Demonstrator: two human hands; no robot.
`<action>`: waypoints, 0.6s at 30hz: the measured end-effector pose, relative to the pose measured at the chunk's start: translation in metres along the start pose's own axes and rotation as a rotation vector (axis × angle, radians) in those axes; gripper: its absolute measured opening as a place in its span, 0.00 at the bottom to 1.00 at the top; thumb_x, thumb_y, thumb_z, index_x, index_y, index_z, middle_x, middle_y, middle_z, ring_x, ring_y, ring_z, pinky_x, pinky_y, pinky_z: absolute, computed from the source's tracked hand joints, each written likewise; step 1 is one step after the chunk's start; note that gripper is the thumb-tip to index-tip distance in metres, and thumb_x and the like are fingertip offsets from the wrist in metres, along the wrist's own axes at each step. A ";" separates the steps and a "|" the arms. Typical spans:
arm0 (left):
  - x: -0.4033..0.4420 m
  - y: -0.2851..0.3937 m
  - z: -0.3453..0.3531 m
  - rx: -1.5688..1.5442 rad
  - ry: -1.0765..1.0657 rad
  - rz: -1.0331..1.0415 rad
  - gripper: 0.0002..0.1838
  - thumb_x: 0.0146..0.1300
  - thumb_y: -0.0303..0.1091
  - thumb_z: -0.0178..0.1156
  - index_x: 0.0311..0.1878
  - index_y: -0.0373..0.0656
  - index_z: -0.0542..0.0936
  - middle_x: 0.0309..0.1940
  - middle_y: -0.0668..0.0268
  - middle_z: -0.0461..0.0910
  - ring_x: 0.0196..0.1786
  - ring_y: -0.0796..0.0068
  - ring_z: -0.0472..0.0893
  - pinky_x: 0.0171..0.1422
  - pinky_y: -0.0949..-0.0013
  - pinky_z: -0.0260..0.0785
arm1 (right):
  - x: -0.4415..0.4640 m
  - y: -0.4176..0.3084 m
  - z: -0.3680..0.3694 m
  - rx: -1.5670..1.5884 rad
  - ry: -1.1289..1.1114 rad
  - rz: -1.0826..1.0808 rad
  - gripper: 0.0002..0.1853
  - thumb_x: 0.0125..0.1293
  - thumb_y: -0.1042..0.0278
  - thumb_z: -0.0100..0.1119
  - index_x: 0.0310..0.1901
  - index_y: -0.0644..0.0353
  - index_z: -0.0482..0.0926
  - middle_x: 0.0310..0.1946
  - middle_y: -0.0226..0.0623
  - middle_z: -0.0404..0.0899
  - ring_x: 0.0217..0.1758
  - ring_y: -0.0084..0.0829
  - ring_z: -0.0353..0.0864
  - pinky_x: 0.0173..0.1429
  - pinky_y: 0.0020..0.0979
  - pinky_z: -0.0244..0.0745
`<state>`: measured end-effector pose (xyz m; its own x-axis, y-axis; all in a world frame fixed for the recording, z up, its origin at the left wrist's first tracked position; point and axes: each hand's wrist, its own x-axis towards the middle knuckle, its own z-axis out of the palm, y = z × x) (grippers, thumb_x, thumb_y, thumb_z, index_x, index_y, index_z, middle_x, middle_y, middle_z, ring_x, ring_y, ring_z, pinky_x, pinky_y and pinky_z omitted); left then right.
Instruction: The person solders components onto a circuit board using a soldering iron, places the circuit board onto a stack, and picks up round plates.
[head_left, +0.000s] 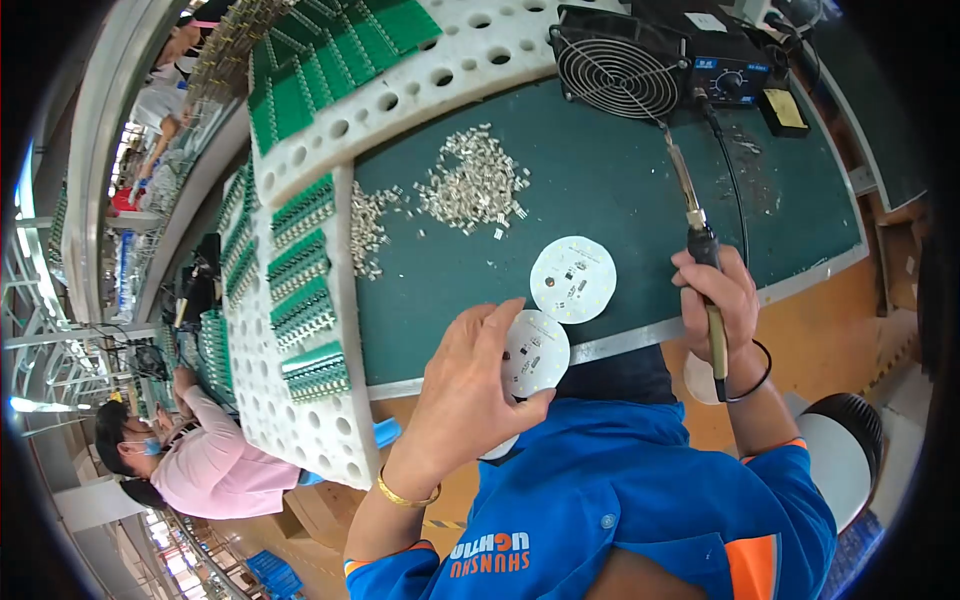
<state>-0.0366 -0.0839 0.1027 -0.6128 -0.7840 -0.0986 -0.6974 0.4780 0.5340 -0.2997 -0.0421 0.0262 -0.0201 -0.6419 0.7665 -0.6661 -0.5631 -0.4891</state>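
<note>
My left hand (478, 385) pinches a round white LED circuit board (537, 352) by its edges, fingers on top and thumb below. Touching or just overlapping it, a second round white board (573, 280) lies on the green mat near the table's front edge. In my right hand (722, 300) is a soldering iron (703, 240), its fingers wrapped round the handle and its metal tip pointing away from me. The tip is near the round fan (620, 75). Small metallic connectors (472, 182) lie in a loose pile beyond the boards.
A soldering station (730, 80) with a cable stands behind the iron, beside a yellow sponge (785, 108). White perforated foam racks (300, 440) hold green circuit boards (302, 312) on the left. A co-worker in a pink top (220, 450) sits farther left.
</note>
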 end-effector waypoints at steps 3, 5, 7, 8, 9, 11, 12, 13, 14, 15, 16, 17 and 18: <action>-0.001 -0.011 0.013 0.077 0.021 0.062 0.42 0.40 0.32 0.72 0.63 0.38 0.67 0.54 0.50 0.71 0.56 0.49 0.73 0.60 0.56 0.69 | 0.000 -0.001 0.001 -0.033 -0.035 -0.012 0.20 0.52 0.83 0.62 0.48 0.59 0.74 0.32 0.44 0.77 0.26 0.38 0.75 0.28 0.34 0.73; 0.003 -0.017 0.014 0.122 0.038 0.116 0.41 0.40 0.29 0.71 0.63 0.39 0.68 0.54 0.50 0.71 0.56 0.49 0.73 0.61 0.55 0.69 | 0.000 -0.001 0.000 -0.084 -0.085 -0.024 0.21 0.52 0.82 0.62 0.49 0.59 0.74 0.31 0.42 0.77 0.26 0.37 0.76 0.28 0.33 0.73; 0.008 -0.026 0.011 0.112 0.025 0.152 0.40 0.40 0.27 0.70 0.63 0.40 0.68 0.54 0.51 0.71 0.57 0.49 0.73 0.61 0.55 0.69 | 0.003 -0.001 0.002 -0.098 -0.096 -0.041 0.20 0.53 0.82 0.63 0.49 0.59 0.74 0.31 0.42 0.77 0.26 0.37 0.76 0.28 0.33 0.73; 0.011 -0.030 0.009 0.115 0.008 0.180 0.40 0.40 0.26 0.70 0.62 0.40 0.69 0.54 0.51 0.71 0.57 0.49 0.73 0.61 0.55 0.69 | 0.004 -0.001 0.003 -0.098 -0.098 -0.054 0.20 0.53 0.81 0.63 0.50 0.59 0.74 0.31 0.42 0.77 0.26 0.38 0.76 0.28 0.33 0.73; 0.014 -0.031 0.005 0.125 -0.006 0.187 0.39 0.39 0.23 0.68 0.62 0.42 0.70 0.55 0.53 0.72 0.57 0.51 0.73 0.61 0.55 0.69 | 0.004 -0.001 0.003 -0.090 -0.096 -0.052 0.20 0.53 0.81 0.63 0.50 0.58 0.74 0.31 0.42 0.76 0.27 0.37 0.77 0.28 0.34 0.73; 0.021 -0.038 0.000 0.165 -0.015 0.261 0.39 0.39 0.22 0.67 0.62 0.41 0.70 0.56 0.55 0.72 0.58 0.51 0.73 0.61 0.56 0.69 | 0.004 0.000 0.004 -0.094 -0.098 -0.065 0.20 0.53 0.81 0.63 0.50 0.58 0.74 0.31 0.41 0.77 0.26 0.37 0.76 0.28 0.33 0.73; 0.022 -0.039 0.000 0.213 -0.027 0.330 0.40 0.39 0.21 0.66 0.62 0.41 0.70 0.58 0.56 0.72 0.59 0.52 0.73 0.62 0.57 0.69 | 0.004 0.001 0.005 -0.090 -0.094 -0.076 0.21 0.53 0.81 0.63 0.49 0.58 0.74 0.31 0.41 0.77 0.26 0.37 0.76 0.28 0.33 0.73; 0.021 -0.038 -0.001 0.208 -0.025 0.325 0.40 0.39 0.21 0.66 0.62 0.41 0.70 0.58 0.56 0.72 0.59 0.52 0.73 0.62 0.57 0.69 | 0.005 0.001 0.005 -0.087 -0.100 -0.077 0.21 0.53 0.81 0.63 0.49 0.58 0.74 0.31 0.41 0.77 0.26 0.37 0.76 0.28 0.33 0.73; 0.020 -0.036 -0.001 0.241 -0.001 0.323 0.38 0.40 0.20 0.66 0.62 0.41 0.71 0.58 0.57 0.72 0.60 0.52 0.73 0.63 0.58 0.68 | 0.005 0.000 0.005 -0.102 -0.125 -0.076 0.21 0.53 0.81 0.63 0.50 0.58 0.74 0.32 0.42 0.77 0.27 0.37 0.76 0.28 0.33 0.73; 0.016 -0.034 -0.001 0.272 0.025 0.316 0.37 0.40 0.20 0.65 0.61 0.41 0.72 0.59 0.57 0.73 0.61 0.53 0.73 0.63 0.59 0.67 | 0.006 -0.001 0.005 -0.113 -0.154 -0.077 0.21 0.52 0.82 0.63 0.50 0.59 0.74 0.32 0.42 0.77 0.27 0.37 0.77 0.28 0.33 0.73; 0.010 -0.034 -0.003 0.266 0.031 0.290 0.37 0.40 0.20 0.65 0.61 0.41 0.72 0.59 0.57 0.73 0.61 0.53 0.73 0.63 0.59 0.67 | 0.006 -0.001 0.004 -0.094 -0.171 -0.085 0.21 0.52 0.82 0.63 0.50 0.59 0.74 0.32 0.42 0.77 0.27 0.37 0.77 0.28 0.33 0.73; -0.002 -0.035 -0.006 0.082 0.055 0.197 0.35 0.41 0.20 0.65 0.59 0.40 0.73 0.59 0.57 0.73 0.61 0.54 0.73 0.64 0.58 0.67 | 0.004 -0.001 0.003 -0.133 -0.198 -0.057 0.22 0.51 0.82 0.64 0.50 0.59 0.74 0.32 0.42 0.77 0.27 0.36 0.76 0.28 0.32 0.73; -0.018 -0.039 -0.009 -0.097 0.087 0.088 0.33 0.42 0.20 0.66 0.58 0.39 0.75 0.59 0.56 0.74 0.62 0.55 0.73 0.65 0.58 0.66 | 0.002 -0.001 0.005 -0.157 -0.229 -0.032 0.23 0.50 0.83 0.64 0.50 0.59 0.75 0.32 0.42 0.77 0.26 0.35 0.76 0.28 0.32 0.72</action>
<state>0.0043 -0.0920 0.0913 -0.6325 -0.7742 0.0233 -0.6005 0.5091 0.6166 -0.2952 -0.0448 0.0261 0.1605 -0.7360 0.6577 -0.7713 -0.5093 -0.3817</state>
